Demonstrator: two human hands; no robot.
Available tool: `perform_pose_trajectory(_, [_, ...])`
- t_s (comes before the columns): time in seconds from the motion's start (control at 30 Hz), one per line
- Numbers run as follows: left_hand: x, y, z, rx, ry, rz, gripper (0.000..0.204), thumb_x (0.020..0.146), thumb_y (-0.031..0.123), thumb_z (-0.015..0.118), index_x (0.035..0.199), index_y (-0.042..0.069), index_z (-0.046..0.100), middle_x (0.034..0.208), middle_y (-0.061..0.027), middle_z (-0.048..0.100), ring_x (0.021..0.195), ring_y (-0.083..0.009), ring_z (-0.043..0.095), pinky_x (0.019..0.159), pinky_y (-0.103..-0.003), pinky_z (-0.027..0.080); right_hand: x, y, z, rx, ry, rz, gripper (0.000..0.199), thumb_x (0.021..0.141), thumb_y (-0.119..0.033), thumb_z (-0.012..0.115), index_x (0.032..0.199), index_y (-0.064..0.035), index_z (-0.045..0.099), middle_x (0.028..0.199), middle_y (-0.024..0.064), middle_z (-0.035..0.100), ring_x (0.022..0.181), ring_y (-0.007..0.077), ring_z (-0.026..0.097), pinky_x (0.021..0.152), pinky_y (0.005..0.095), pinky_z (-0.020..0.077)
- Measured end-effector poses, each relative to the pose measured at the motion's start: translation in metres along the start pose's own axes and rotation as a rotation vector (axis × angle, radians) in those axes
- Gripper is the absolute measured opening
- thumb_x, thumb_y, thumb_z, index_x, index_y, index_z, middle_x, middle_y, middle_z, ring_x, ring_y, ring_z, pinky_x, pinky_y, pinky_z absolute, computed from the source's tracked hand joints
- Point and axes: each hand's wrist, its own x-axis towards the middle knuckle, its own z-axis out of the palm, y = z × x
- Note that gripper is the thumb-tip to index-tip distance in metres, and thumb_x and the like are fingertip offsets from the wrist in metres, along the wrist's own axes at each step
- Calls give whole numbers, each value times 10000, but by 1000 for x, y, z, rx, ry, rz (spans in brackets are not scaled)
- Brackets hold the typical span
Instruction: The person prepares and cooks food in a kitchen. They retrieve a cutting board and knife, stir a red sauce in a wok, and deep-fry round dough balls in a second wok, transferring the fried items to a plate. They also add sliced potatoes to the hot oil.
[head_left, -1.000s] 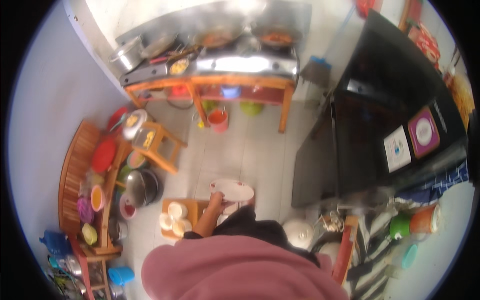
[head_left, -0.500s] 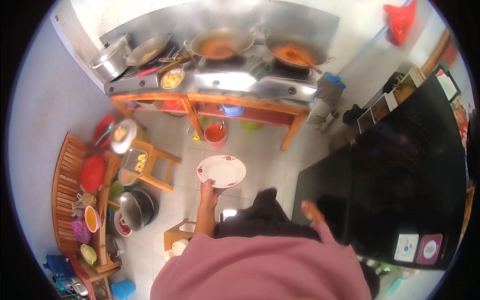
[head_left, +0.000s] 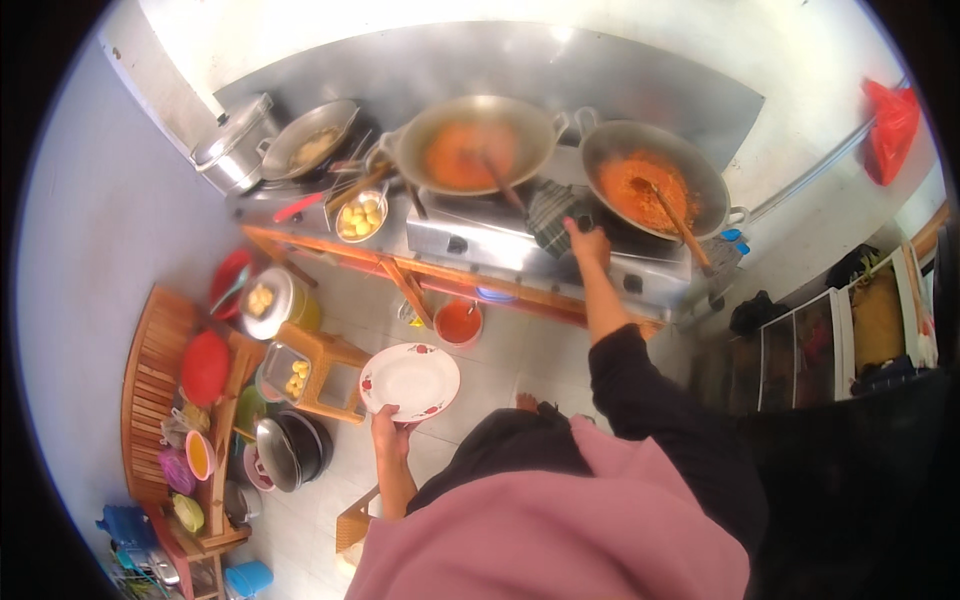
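In front of the gas stove (head_left: 480, 240), the left hand (head_left: 389, 430) pinches the floral oval plate (head_left: 410, 383) at one rim, so it could tip; the right hand (head_left: 590, 245), grip unclear, touches the checked cloth (head_left: 548, 222) on the stove.

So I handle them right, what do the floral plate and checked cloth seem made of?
Floral plate: ceramic or melamine, smooth-finished, going by its even white surface; I can't tell which. Checked cloth: probably matt woven cotton, given its dull checks and limp drape.
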Motion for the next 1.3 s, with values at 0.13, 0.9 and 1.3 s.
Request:
perform_pose_trajectory(0.13, [32, 7, 44, 64, 39, -15, 674, 802, 33, 462, 1450, 18, 278, 1358, -230, 463, 1189, -387, 552, 891, -553, 548, 11, -10, 23, -39, -57, 99, 482, 825, -282, 689, 1223, -25, 603, 1198, 223, 638, 997, 386, 658, 858, 453, 521])
perform_pose_trajectory(0.9, [78, -16, 232, 675, -1009, -480, 772, 744, 26, 513, 1481, 24, 280, 1182, -104, 545, 1060, -197, 553, 873, -324, 482, -91, 8, -18, -320, 64, -673, 326, 906, -368, 590, 1049, -83, 657, 878, 60, 679, 818, 269, 649, 719, 446, 496])
perform_pose_trajectory(1.3, [85, -40, 219, 540, -791, -226, 611, 896, 120, 495, 1484, 96, 332, 1120, -108, 592, 744, -150, 582, 557, -269, 491, -150, -16, -12, -717, -49, 75, 471, 959, -467, 467, 1255, -120, 586, 1179, 167, 603, 1153, 366, 536, 897, 560, 436])
